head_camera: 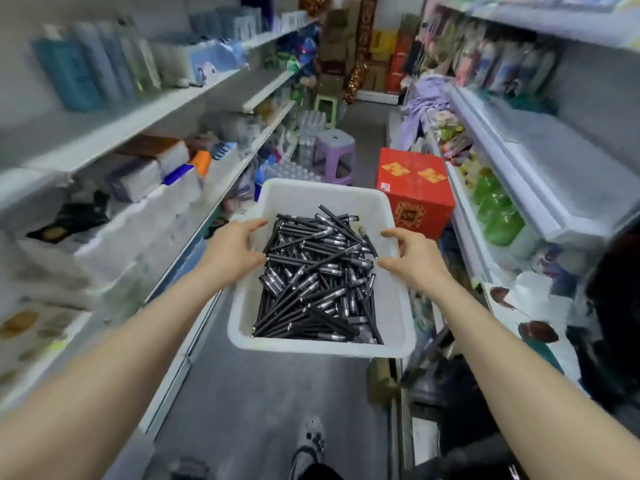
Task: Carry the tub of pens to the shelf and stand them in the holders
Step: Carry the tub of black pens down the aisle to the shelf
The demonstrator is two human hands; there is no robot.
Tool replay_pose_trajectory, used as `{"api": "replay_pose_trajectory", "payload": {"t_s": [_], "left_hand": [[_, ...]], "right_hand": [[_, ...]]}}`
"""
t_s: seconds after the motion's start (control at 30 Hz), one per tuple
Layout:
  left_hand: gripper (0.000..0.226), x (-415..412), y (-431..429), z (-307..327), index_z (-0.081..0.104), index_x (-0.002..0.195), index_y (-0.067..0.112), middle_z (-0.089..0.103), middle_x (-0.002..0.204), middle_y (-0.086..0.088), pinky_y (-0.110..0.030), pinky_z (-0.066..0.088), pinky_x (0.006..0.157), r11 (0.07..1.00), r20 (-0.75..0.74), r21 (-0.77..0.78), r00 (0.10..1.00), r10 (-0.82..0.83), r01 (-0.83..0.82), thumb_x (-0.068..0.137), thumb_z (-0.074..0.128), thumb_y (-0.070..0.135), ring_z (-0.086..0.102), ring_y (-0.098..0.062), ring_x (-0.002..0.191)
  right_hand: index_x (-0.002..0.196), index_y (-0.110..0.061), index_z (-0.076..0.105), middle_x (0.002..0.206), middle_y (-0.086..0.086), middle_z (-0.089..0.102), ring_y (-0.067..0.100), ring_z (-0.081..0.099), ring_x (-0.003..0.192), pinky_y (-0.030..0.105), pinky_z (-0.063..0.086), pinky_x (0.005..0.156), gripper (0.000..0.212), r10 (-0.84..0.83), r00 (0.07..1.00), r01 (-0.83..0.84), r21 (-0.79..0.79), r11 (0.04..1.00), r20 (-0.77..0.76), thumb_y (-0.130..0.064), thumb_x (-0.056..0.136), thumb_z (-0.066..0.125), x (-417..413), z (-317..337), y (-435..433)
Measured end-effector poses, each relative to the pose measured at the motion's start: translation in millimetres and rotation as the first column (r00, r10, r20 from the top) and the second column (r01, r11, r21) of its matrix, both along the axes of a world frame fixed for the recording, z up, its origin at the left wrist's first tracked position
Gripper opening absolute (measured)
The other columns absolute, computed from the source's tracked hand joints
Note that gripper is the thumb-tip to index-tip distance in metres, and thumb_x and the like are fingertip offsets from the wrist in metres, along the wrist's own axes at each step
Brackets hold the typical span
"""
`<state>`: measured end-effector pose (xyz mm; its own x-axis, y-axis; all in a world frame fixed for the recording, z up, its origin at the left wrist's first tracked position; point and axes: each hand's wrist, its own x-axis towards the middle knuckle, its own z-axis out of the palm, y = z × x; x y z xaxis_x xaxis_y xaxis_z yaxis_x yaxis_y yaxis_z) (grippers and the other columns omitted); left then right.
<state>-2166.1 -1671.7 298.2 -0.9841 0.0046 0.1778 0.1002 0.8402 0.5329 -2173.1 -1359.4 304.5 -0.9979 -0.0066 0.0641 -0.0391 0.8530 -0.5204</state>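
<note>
1. Two hands carry a white tub point(322, 199) in mid-air over the grey floor point(259, 393) of a narrow shop aisle.
2. The left hand point(239, 251) grips the tub's left rim, its digits curled over the edge. Any part of the hand below the rim is hidden.
3. The right hand point(412, 261) grips the right rim in the same way, and its underside is hidden too.
4. Many black pens point(311, 282) with silver bands lie loose and crossed in the tub. They cover its bottom, so those underneath cannot be seen.
5. Both forearms run out of the picture at the lower corners.
6. The left shelves point(138, 123) hold packs and boxes, but blur smears them and no label can be read.
7. The right shelves point(519, 188) are just as blurred. Green shapes and bright packets show there, but what they are is unclear.
8. A red box point(412, 192) stands on the floor beyond the tub's right corner, its near side cut off by the rim.
9. A purple stool point(334, 157) stands past the tub's far edge, beside clear bottles point(291, 169) that the tub partly covers. A green stool point(325, 107) stands further back.
10. One shoe point(310, 445) shows at the bottom edge, with the leg above it cut off.
11. A dark mass at the lower right is too blurred to name.
</note>
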Motion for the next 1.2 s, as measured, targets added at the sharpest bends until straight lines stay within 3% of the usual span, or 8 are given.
{"api": "replay_pose_trajectory", "payload": {"t_s": [0.3,0.43,0.57,0.7,0.83,0.93,1.03,1.2], "left_hand": [[0.072,-271,28,7,0.049,0.142,0.03,0.039,0.05,0.005,-0.029,0.029,0.046,0.995,-0.02,-0.046,0.996,-0.086,0.085,0.074,0.07,0.014,0.041,-0.007,0.048],[0.071,-371,45,14,0.048,0.142,0.03,0.039,0.051,0.005,-0.028,0.03,0.046,0.991,-0.013,-0.048,0.992,-0.126,0.126,0.076,0.07,0.011,0.04,-0.009,0.048],[0.071,-468,78,7,0.05,0.14,0.028,0.046,0.053,-0.002,-0.033,0.039,0.055,0.975,-0.001,-0.016,0.975,-0.221,0.221,0.075,0.071,0.01,0.048,-0.017,0.053],[0.072,-563,127,-13,0.05,0.141,0.028,0.044,0.055,0.0,-0.026,0.034,0.051,0.929,0.032,0.017,0.929,-0.37,0.369,0.075,0.071,0.011,0.046,-0.014,0.053],[0.073,-652,180,-29,0.048,0.143,0.03,0.049,0.057,0.001,-0.033,0.037,0.062,0.844,0.093,-0.023,0.841,-0.532,0.536,0.075,0.073,0.019,0.056,-0.024,0.068],[0.072,-708,214,-37,0.046,0.144,0.03,0.062,0.076,-0.011,-0.037,0.045,0.076,0.76,0.114,-0.013,0.756,-0.644,0.649,0.077,0.072,0.023,0.062,-0.035,0.094],[0.071,-756,246,-43,0.045,0.144,0.032,0.06,0.07,-0.003,-0.035,0.044,0.074,0.686,0.167,0.006,0.675,-0.718,0.728,0.079,0.071,0.029,0.062,-0.029,0.092],[0.065,-802,279,-53,0.048,0.143,0.031,0.071,0.095,-0.009,-0.036,0.049,0.082,0.596,0.157,-0.035,0.594,-0.789,0.802,0.081,0.068,0.036,0.063,-0.03,0.102]], "right_hand": [[0.13,-0.026,0.062,0.095,-0.001,0.061,0.018,0.053,0.085,0.031,0.041,0.076,0.055,-0.098,0.994,0.094,-0.069,0.993,-0.055,-0.024,0.077,0.078,-247,4,29],[0.131,-0.024,0.062,0.111,0.003,0.066,0.027,0.06,0.102,0.028,0.039,0.077,0.054,-0.134,0.989,0.128,-0.097,0.987,-0.062,-0.021,0.079,0.077,-334,9,43],[0.131,-0.025,0.061,0.102,0.005,0.065,0.027,0.06,0.108,0.028,0.038,0.077,0.055,-0.249,0.968,0.247,-0.06,0.967,-0.038,-0.021,0.078,0.078,-403,5,71],[0.129,-0.026,0.064,0.076,-0.012,0.055,0.024,0.057,0.087,0.033,0.044,0.081,0.055,-0.422,0.905,0.42,-0.042,0.906,-0.059,-0.018,0.076,0.077,-458,-10,107],[0.128,-0.029,0.063,0.112,0.008,0.069,0.033,0.061,0.108,0.036,0.046,0.089,0.051,-0.567,0.822,0.569,0.044,0.821,-0.042,-0.018,0.079,0.074,-502,-20,140],[0.127,-0.031,0.06,0.117,0.01,0.068,0.036,0.061,0.109,0.038,0.047,0.09,0.048,-0.668,0.744,0.667,0.097,0.739,-0.021,-0.017,0.082,0.067,-530,-26,156],[0.13,-0.029,0.053,0.117,0.016,0.066,0.038,0.061,0.105,0.039,0.05,0.088,0.051,-0.772,0.635,0.764,0.122,0.633,0.026,-0.007,0.084,0.057,-559,-34,168],[0.138,-0.024,0.046,0.117,0.019,0.066,0.039,0.062,0.104,0.041,0.049,0.087,0.056,-0.836,0.548,0.82,0.178,0.545,0.035,-0.003,0.087,0.055,-585,-46,183]]}}
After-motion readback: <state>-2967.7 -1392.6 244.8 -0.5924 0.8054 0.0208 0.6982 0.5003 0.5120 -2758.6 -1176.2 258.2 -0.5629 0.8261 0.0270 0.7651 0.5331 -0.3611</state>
